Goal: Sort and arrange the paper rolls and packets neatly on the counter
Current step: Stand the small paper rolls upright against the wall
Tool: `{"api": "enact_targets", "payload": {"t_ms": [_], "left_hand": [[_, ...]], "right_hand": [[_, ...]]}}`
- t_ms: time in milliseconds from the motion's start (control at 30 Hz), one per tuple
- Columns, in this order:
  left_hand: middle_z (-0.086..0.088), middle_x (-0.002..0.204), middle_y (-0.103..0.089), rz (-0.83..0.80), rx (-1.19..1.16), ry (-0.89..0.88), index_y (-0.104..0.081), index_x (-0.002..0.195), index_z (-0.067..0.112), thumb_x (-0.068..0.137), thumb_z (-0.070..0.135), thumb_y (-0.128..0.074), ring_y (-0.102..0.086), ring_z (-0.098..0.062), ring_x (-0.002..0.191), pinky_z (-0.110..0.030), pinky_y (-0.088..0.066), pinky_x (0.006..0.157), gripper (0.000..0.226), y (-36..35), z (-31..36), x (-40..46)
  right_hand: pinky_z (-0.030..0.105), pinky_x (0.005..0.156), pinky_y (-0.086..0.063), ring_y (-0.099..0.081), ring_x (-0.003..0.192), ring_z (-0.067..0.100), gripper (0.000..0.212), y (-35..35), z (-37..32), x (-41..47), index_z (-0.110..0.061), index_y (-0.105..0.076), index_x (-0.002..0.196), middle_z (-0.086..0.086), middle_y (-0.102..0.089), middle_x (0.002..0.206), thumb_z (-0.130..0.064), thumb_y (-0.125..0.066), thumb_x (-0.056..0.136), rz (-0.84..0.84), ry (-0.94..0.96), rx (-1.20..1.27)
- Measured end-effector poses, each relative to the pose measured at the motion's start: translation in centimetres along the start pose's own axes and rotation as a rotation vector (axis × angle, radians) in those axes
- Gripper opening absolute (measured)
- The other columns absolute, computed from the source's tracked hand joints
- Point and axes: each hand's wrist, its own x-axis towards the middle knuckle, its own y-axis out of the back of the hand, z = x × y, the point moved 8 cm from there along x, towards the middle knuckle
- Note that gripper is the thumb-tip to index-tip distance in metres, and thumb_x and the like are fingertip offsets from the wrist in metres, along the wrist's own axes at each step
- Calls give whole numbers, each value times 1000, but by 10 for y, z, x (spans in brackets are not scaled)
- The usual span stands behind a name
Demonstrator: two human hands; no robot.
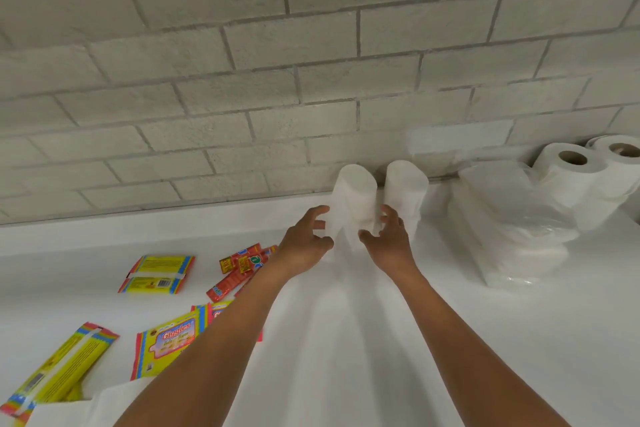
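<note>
Packets (166, 345) strewn nearest, at eight o'clock on the white counter (346, 340): yellow Giggles wrappers face up and face down, with red sachets (239, 270) a little farther, at ten o'clock, just beside the left forearm. Reached straight ahead toward twelve o'clock with both arms. Left hand (304, 239) spread at the left flank of the near wrapped roll (353, 204), fingers loosely curved, thumb low; contact too blurred to call, so probably cupping, not clamping. Right hand (388, 239) likewise relaxed and part-curled on the roll's right flank, fingertips touching or nearly touching the wrap. Stood upright, that roll, long axis vertical, directly between the two hands and about equally near to each. Just behind and to the right, at one o'clock, a second wrapped roll (405, 191), also upright, close alongside the first and near the brick wall (242, 80). Farther off at two o'clock, a plastic-wrapped bundle (512, 229), then bare rolls with cardboard cores (575, 177) against the wall. Judged mid-placement: roll being squared against its neighbour, packets unsorted yet.
</note>
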Motion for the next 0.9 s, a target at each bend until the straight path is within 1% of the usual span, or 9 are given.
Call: {"api": "enact_targets", "payload": {"t_ms": [100, 200, 333, 367, 433, 500, 600, 733, 900], "left_hand": [[7, 125, -60, -13, -81, 12, -43, 139, 39, 83, 11, -63, -65, -12, 100, -37, -57, 87, 66, 7, -17, -22], [4, 121, -62, 12, -96, -15, -50, 134, 35, 85, 6, -60, -65, -15, 94, -38, -55, 80, 58, 18, -33, -49], [-7, 116, -65, 103, -118, -39, -58, 114, 39, 84, -3, -57, -63, -17, 99, -28, -51, 74, 52, 34, -56, -85], [-4, 113, -66, 138, -116, -27, -59, 112, 37, 85, -8, -56, -63, -16, 102, -23, -51, 77, 52, 40, -63, -96], [18, 100, -69, 207, -65, 0, -60, 108, 34, 85, -12, -54, -63, -6, 95, -9, -47, 75, 51, 55, -78, -118], [28, 93, -69, 275, -1, 4, -61, 106, 37, 85, -7, -56, -62, 1, 88, -6, -45, 70, 49, 71, -89, -137], [16, 102, -67, 371, 81, 61, -63, 115, 32, 86, 1, -60, -62, -3, 91, -4, -42, 73, 42, 98, -115, -171], [5, 114, -66, 492, 202, 145, -64, 120, 32, 81, 22, -60, -63, -16, 106, -34, -51, 90, 40, 136, -157, -211], [3, 119, -65, 578, 276, 277, -64, 121, 33, 80, 22, -64, -60, -23, 115, -43, -49, 95, 42, 187, -216, -256]], "right_hand": [[41, 101, -48, -53, 125, 28, 70, -2, 4, -19, -20, -31, 149, 6, -43, 143, -23, -66, 89, -3, -5, 6], [40, 102, -49, -54, 125, 26, 63, -11, 5, -43, -21, -38, 146, 7, -45, 142, -22, -67, 90, -49, 19, 22], [37, 101, -48, -55, 121, 24, 57, -31, 5, -75, -23, -42, 144, 5, -49, 137, -22, -66, 92, -127, 65, 13], [37, 101, -48, -55, 120, 23, 56, -36, 3, -83, -23, -43, 143, 4, -49, 136, -22, -66, 92, -144, 81, 9], [35, 99, -48, -56, 116, 21, 54, -49, -1, -98, -23, -46, 142, 4, -50, 134, -22, -66, 92, -182, 102, 3], [33, 98, -48, -54, 111, 16, 53, -61, -5, -111, -24, -47, 141, 4, -51, 133, -22, -67, 92, -216, 123, -5], [34, 99, -49, -53, 107, 13, 49, -83, -14, -132, -24, -50, 138, 3, -53, 130, -23, -67, 92, -274, 151, -27], [30, 92, -49, -57, 105, 16, 45, -116, -25, -160, -25, -53, 135, 2, -54, 127, -23, -66, 93, -348, 171, -57], [33, 92, -52, -61, 108, 17, 44, -169, -42, -194, -25, -53, 134, 1, -59, 123, -26, -67, 92, -488, 174, -104]]}}
